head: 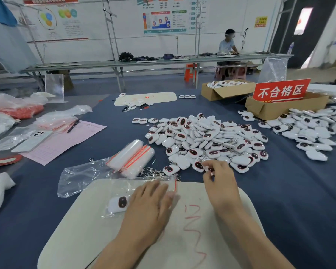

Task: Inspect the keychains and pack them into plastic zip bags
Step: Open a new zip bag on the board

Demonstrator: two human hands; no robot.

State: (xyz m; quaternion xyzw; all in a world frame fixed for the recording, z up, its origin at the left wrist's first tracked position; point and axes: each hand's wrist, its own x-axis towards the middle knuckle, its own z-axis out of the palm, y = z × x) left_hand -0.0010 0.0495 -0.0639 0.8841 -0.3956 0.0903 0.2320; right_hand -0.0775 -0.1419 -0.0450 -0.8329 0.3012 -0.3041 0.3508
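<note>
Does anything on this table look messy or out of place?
Only small things: red scribbles mark the beige mat up front, and loose metal rings lie scattered off the keychain pile, beside the zip bag bundles.

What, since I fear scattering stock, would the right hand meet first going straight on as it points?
The right hand, pinching one keychain, points at the keychain pile; it would likely meet the pile's near edge almost at once.

wall [124,20]: white, posters [164,15] | bench [105,64]: long, grey | stool [190,71]: orange | floor [153,80]: blue-grey
</note>
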